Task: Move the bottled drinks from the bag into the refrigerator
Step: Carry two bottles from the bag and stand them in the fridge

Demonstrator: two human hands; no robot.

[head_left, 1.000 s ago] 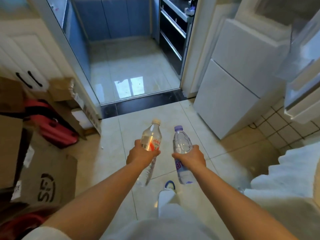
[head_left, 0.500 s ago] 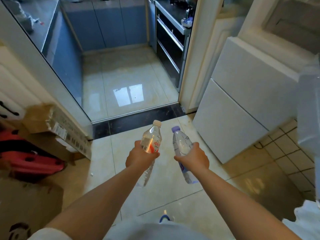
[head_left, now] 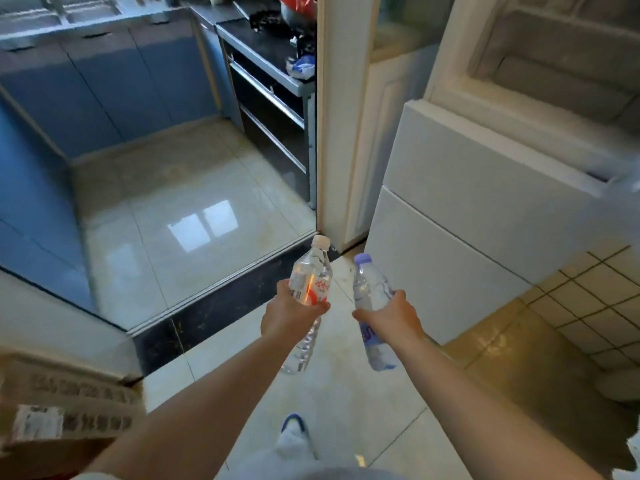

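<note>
My left hand (head_left: pixel 289 315) grips a clear water bottle with a red label and white cap (head_left: pixel 311 277) around its middle. My right hand (head_left: pixel 391 318) grips a clear water bottle with a purple cap (head_left: pixel 369 289) the same way. Both bottles tilt forward at about waist height over the tiled floor. The white refrigerator (head_left: pixel 467 202) stands just to the right of the bottles; its lower doors are closed and its upper compartment (head_left: pixel 561 74) appears open. The bag is out of view.
A dark threshold (head_left: pixel 221 306) leads into a kitchen with blue cabinets (head_left: pixel 104 84) and a black oven unit (head_left: pixel 273 98). A cardboard box (head_left: pixel 65 410) sits at the lower left. A white door frame (head_left: pixel 325 116) stands beside the refrigerator. My shoe (head_left: pixel 294 424) shows below.
The view has risen and swung toward the kitchen and refrigerator as I stepped forward. The white bag at lower right has left the view. Both hands keep their grip on the bottles.
</note>
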